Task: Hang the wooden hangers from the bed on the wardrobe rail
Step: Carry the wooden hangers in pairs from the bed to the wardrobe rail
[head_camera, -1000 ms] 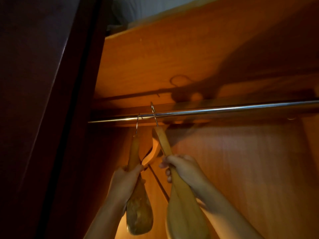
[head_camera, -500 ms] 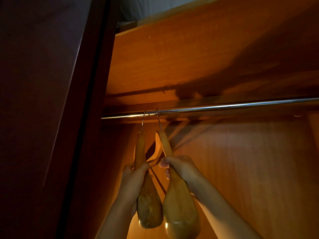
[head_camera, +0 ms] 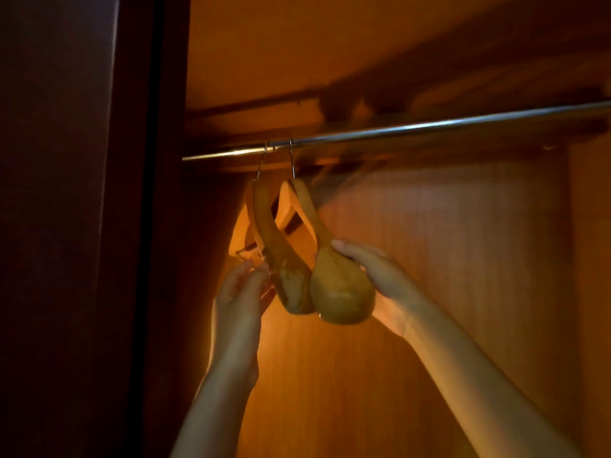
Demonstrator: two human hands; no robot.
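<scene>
Two wooden hangers hang by their metal hooks near the left end of the chrome wardrobe rail [head_camera: 429,127]. The left hanger [head_camera: 281,259] and the right hanger [head_camera: 334,285] are seen end-on, their broad shoulder ends almost touching. My left hand [head_camera: 243,292] is just left of the left hanger, fingers loosely apart, fingertips at its edge. My right hand [head_camera: 377,272] lies flat against the right side of the right hanger, fingers spread and not wrapped around it. The bed is out of view.
A dark wardrobe door or side panel [head_camera: 82,226] fills the left. The orange wooden shelf [head_camera: 297,54] sits just above the rail. The back wall [head_camera: 446,259] is behind, and the rail runs bare to the right.
Both hands have let go of the hanger arms and slid down to the shoulder ends. The right hanger's hook now sits fully on the rail; the hangers hang closer together.
</scene>
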